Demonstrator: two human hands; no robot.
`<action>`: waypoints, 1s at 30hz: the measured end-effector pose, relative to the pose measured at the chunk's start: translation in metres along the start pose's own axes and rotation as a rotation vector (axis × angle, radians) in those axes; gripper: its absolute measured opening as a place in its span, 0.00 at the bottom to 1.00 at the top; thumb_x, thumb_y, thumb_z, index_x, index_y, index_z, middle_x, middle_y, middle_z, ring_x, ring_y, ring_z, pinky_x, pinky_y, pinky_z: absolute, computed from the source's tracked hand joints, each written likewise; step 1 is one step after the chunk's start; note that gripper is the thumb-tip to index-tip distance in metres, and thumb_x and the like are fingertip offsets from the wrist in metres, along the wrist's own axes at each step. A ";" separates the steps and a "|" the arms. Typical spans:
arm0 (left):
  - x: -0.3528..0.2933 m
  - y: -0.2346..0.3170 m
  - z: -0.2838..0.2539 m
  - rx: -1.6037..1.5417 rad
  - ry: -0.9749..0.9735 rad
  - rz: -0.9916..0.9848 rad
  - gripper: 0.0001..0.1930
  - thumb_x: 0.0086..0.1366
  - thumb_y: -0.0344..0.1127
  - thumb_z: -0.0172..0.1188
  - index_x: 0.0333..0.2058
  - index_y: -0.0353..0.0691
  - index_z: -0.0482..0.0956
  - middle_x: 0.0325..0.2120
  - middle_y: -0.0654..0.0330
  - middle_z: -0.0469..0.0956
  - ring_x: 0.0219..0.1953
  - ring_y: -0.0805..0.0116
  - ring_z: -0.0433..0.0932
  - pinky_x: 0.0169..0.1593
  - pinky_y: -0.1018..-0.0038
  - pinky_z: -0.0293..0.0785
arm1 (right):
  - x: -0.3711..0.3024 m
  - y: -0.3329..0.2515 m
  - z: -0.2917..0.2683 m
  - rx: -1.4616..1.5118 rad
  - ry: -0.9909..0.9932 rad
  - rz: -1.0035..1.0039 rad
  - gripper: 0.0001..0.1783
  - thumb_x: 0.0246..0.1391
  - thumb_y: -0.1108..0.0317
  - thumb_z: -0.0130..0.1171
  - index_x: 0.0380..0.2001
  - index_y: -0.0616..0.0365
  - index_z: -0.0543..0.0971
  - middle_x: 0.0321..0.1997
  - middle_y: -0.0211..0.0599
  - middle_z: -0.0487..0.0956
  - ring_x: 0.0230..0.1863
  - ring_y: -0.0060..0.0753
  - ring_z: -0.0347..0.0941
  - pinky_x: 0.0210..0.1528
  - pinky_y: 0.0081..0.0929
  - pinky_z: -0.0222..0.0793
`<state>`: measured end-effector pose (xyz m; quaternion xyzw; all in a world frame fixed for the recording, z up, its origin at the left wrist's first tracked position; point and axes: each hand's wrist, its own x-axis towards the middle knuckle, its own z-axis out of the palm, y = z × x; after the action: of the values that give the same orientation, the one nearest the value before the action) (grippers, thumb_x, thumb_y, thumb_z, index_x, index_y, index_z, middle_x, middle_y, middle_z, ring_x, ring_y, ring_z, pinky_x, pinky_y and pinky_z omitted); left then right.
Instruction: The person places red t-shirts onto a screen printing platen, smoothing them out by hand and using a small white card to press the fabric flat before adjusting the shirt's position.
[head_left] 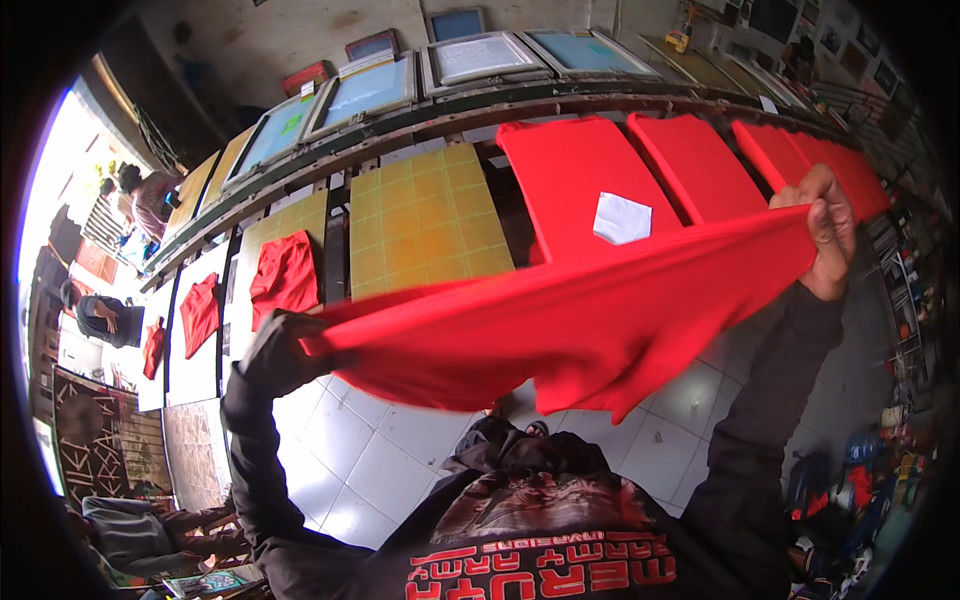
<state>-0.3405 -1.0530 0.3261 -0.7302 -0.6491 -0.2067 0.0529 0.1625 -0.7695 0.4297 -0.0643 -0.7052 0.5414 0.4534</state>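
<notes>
A red cloth (560,320) is pulled out wide between my hands in front of my chest, its lower edge hanging loose and slightly blurred. My left hand (285,350), dark in the picture, grips one end. My right hand (825,235) is closed in a fist round the other end, higher up. Just beyond the cloth lies a yellowish printing board (425,215) with a pale grid and nothing laid over it. To its right, another board is covered with smooth red fabric (585,175), and a white paper piece (622,218) rests on that.
More red-covered boards (695,165) continue to the right. Crumpled red cloths (285,272) lie on boards at the left. Framed screens (480,58) line the rack behind. Two people (110,320) are at the far left. Pale floor tiles (330,450) lie below me.
</notes>
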 end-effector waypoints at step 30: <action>-0.224 -0.156 0.287 -0.964 0.700 -0.946 0.12 0.59 0.34 0.50 0.17 0.38 0.66 0.21 0.62 0.68 0.30 0.66 0.65 0.41 0.71 0.63 | -0.137 0.371 0.093 0.144 0.073 0.775 0.08 0.52 0.69 0.55 0.21 0.53 0.71 0.22 0.17 0.65 0.28 0.11 0.57 0.34 0.17 0.50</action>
<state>-0.4413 -1.1376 -0.0476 -0.2081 -0.6763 -0.6875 -0.1634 0.0281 -0.7645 0.0465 -0.3130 -0.5724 0.7178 0.2432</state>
